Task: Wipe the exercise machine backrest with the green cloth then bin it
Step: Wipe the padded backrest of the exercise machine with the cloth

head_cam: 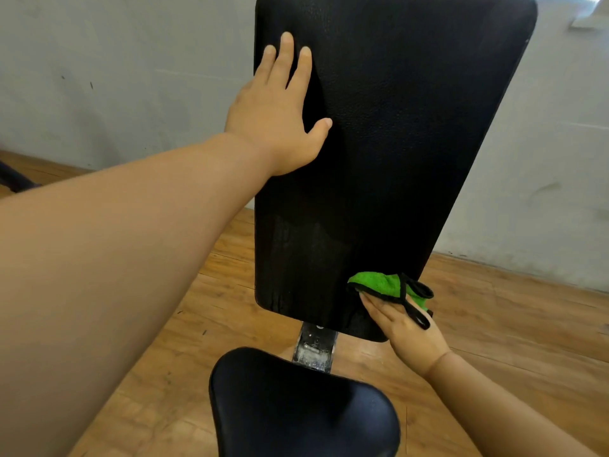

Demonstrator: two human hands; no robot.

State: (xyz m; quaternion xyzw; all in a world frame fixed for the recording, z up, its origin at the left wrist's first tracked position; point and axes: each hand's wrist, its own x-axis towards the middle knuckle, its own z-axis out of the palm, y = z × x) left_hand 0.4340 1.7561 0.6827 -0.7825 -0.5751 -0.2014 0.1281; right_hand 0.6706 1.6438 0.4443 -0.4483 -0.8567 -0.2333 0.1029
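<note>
The black padded backrest [395, 127] rises tilted in the middle of the view. My left hand [280, 110] lies flat against its upper left part, fingers straight and spread. The green cloth [382, 283], edged in black with a black loop, is bunched at the backrest's lower right corner. My right hand [402, 324] presses the cloth against the pad with straight fingers; the loop drapes over the back of the hand. The lower part of the backrest looks faintly streaked.
A black seat pad [303, 407] sits below the backrest, joined by a scuffed metal bracket [314, 347]. The floor [510, 324] is wooden boards. A pale grey wall [115, 61] runs behind. No bin is in view.
</note>
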